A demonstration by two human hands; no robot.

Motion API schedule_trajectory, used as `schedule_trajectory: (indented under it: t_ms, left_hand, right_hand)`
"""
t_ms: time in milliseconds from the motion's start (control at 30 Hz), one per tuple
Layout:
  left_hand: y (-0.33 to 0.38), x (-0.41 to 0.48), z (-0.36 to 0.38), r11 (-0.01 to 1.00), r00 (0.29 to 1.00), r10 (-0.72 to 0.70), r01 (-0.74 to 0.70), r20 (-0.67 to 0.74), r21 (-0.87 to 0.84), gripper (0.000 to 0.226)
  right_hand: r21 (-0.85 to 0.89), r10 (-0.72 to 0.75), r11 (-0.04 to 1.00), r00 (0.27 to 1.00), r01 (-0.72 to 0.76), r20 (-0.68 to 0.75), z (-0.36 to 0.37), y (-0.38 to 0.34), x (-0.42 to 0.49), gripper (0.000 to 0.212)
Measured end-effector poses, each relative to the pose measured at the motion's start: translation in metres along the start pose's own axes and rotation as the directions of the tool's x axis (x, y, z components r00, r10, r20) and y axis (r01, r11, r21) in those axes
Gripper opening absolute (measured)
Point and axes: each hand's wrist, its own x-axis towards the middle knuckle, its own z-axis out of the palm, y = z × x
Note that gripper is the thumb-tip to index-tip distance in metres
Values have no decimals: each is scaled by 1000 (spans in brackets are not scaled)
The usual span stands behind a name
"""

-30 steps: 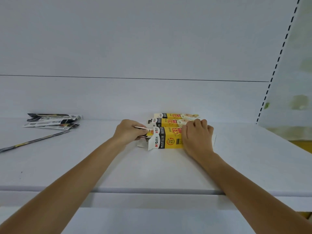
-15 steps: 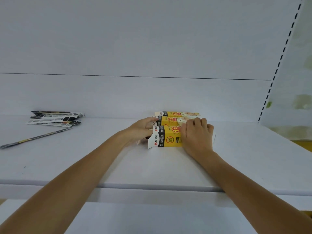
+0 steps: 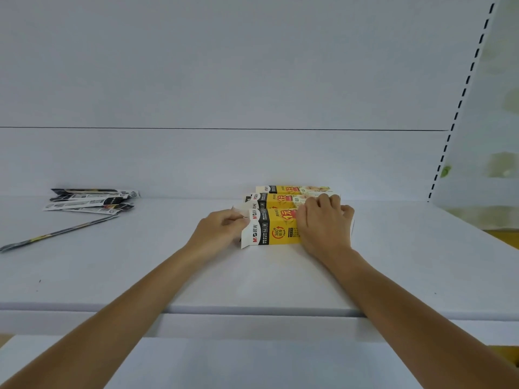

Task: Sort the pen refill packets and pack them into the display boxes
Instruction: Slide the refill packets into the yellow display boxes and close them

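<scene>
Three yellow boxes lie side by side at the centre of the shelf [image 3: 252, 279]: near display box [image 3: 269, 228], middle display box [image 3: 276, 202], far display box [image 3: 295, 189]. Left hand [image 3: 222, 228]: fingers curled together, pinching the white flap at the near display box's left end. Right hand [image 3: 323, 223]: fingers curled, close together, gripping over that box's right part. Refill packet pile [image 3: 90, 200] lies far left; single refill packet [image 3: 56, 234] lies nearer, just beside it

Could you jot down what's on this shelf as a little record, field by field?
Surface: white shelf
Display boxes: three yellow ones, lined up front to back
Right hand: grips the nearest display box
Left hand: at that box's open left end; what it pinches is unclear
Loose packets: pile far left, single packet nearer
</scene>
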Motion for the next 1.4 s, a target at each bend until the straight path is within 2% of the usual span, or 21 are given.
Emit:
schedule_trajectory:
  t_ms: [67, 167, 267, 367, 433, 533, 633, 800, 900, 967, 1100, 1200, 1267, 1300, 1367, 1400]
  left_hand:
    - [0, 4, -3, 993, 998, -48, 45, -27, -107, 24]
    - [2, 8, -5, 983, 992, -102, 89, -75, -163, 4]
    - [8, 9, -2, 957, 987, -155, 142, -35, -253, 7]
    - [12, 10, -1, 945, 979, -204, 197, 0, -262, 3]
    - [14, 13, -1, 937, 971, -236, 238, 39, -256, 11]
    - [17, 17, -2, 926, 959, -272, 284, 85, -248, 13]
    - [19, 17, -3, 913, 957, -280, 291, 80, -285, 8]
    - [22, 12, 0, 841, 964, -261, 256, 57, -476, 12]
    - [19, 11, 2, 801, 959, -279, 263, 52, -539, 10]
    - [18, 11, 4, 808, 960, -274, 263, 59, -528, 12]
    - [20, 12, 5, 902, 971, -147, 209, 187, -378, 29]
    - [18, 10, 1, 894, 940, -37, 182, 339, -409, 44]
    - [14, 11, -1, 864, 959, -61, 189, 276, -467, 39]
    - [11, 13, -2, 870, 979, -107, 176, 172, -461, 33]
    - [1, 16, -5, 954, 988, -145, 126, -52, -273, 15]
    - [-3, 14, -7, 984, 989, -117, 103, -94, -142, 9]
  right_hand:
    - [14, 9, 1000, 1000, -9, 5, -2, 1, 1, 38]
    - [57, -16, 998, 998, 13, 53, 2, 3, 2, 36]
    - [83, -6, 997, 999, 3, 34, 2, 4, 2, 42]
    - [123, -17, 992, 996, 6, 92, 4, 6, 4, 38]
    - [154, 3, 988, 997, -15, 80, 4, 6, 3, 38]
    - [176, 39, 983, 999, -45, 35, 0, 3, 3, 50]
    - [182, 2, 983, 997, -17, 80, 1, 4, 3, 61]
    - [188, -4, 982, 989, -23, 146, -2, 7, 3, 37]
    - [184, 13, 982, 994, -32, 106, -2, 4, 3, 49]
    - [166, 38, 985, 996, -51, 78, -1, 0, 2, 52]
    - [79, 99, 992, 994, -102, 37, -7, -2, 0, 35]
    - [75, 93, 992, 994, -97, 54, -5, 1, 0, 38]
    - [75, 60, 995, 996, -65, 67, -2, 3, 1, 42]
    - [77, 29, 996, 998, -34, 61, -1, 3, 1, 45]
    - [110, 4, 994, 998, -11, 61, 1, 7, 2, 50]
    - [137, 10, 990, 995, -23, 97, 0, 10, 3, 48]
